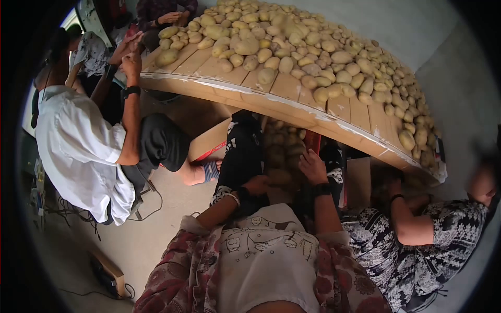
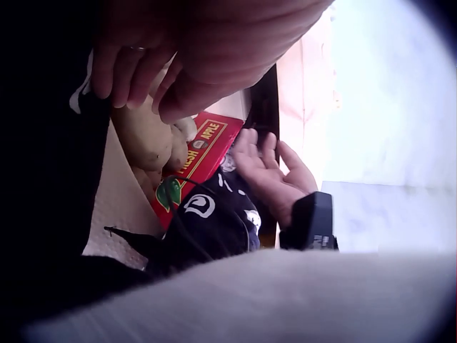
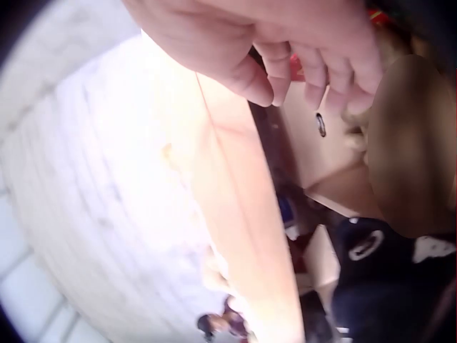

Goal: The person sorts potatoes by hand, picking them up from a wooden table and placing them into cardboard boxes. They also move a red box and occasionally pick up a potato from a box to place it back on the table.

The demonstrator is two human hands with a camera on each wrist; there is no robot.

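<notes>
In the head view my left hand [image 1: 257, 185] is low over a box between my knees, beside a large potato [image 1: 279, 177]. The left wrist view has this hand's fingers [image 2: 127, 78] bent loosely downward, with a big pale potato [image 2: 143, 136] just below the fingertips. My right hand [image 1: 313, 167] is raised at the box's right side, fingers loosely bent and nothing in them. A large blurred brown oval [image 3: 414, 143], potato-like, hangs close by it in the right wrist view. Potatoes [image 1: 276, 138] fill the box, whose red side [image 2: 207, 146] reads "FRESH APPLE".
A wooden table [image 1: 235, 96] with a big heap of potatoes [image 1: 313, 47] spans the space ahead. People sit close on both sides, one in a white shirt [image 1: 78, 141] at left and one in patterned clothes [image 1: 449, 229] at right. Another cardboard box [image 1: 209, 138] stands under the table.
</notes>
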